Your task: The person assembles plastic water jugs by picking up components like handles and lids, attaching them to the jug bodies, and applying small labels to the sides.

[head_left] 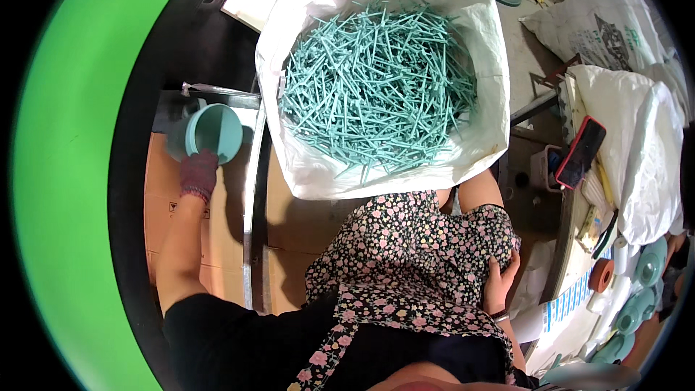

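Sack (326,182) at 12 o'clock is, in my judgement, well filled: green sticks (376,87) lie heaped inside, lying in every direction. Its white wall stands above the heap at 6 o'clock, so some depth appears unused. Whether the fill is complete cannot be determined.

Tub (230,130), green, is between 9 and 10 o'clock, mouth showing; no sticks are visible within it. The left hand (199,175), gloved, appears closed on its near rim. The right hand (501,282), at 4 o'clock, rests on the apron (405,239), thumb and fingers parted, nothing seen in its grasp.

Edges: a metal rail (249,246) runs between tub and sack. The dark border of a green panel (79,137) bounds the 9 o'clock side. Toward 8 o'clock, cardboard (163,203) offers the left arm some room. At 4 o'clock the table (572,232) edge limits the right; a phone (581,152) lies at 3 o'clock.
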Available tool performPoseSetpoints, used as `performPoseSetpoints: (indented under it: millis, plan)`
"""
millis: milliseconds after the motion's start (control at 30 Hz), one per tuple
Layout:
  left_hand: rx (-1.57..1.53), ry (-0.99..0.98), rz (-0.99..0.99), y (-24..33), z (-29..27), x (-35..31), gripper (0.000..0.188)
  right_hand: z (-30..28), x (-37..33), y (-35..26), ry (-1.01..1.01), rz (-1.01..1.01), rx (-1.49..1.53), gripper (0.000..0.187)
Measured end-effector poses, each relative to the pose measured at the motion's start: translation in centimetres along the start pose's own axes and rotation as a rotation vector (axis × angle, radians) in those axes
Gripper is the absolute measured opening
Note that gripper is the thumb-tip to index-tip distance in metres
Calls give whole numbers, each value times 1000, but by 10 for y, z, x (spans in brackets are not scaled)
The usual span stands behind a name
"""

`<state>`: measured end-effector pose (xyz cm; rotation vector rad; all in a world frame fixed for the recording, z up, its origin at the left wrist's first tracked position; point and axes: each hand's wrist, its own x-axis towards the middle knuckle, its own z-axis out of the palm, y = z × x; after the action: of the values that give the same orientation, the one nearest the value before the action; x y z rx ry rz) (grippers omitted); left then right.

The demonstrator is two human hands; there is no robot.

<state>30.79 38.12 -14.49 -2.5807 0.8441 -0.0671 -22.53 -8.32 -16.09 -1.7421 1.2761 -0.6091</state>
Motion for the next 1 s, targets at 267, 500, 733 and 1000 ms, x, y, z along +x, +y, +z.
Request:
performPoseSetpoints:
  millis: [267,500,733,1000]
  plan:
    - [-288,465,132,96,-182,-102,15,39,-6,-110,-399,-546,123,49]
    - [-418,442,831,266,-305,-113,24,95,-21,-148,-976,225,753,60]
    - [-1057,469,966,322,-333,-61,68,-39,16,-52,-772,-83,734,52]
    - [-807,-647,833,320,-333,-40,47,-127,-20,-1,338,-444,-281,25]
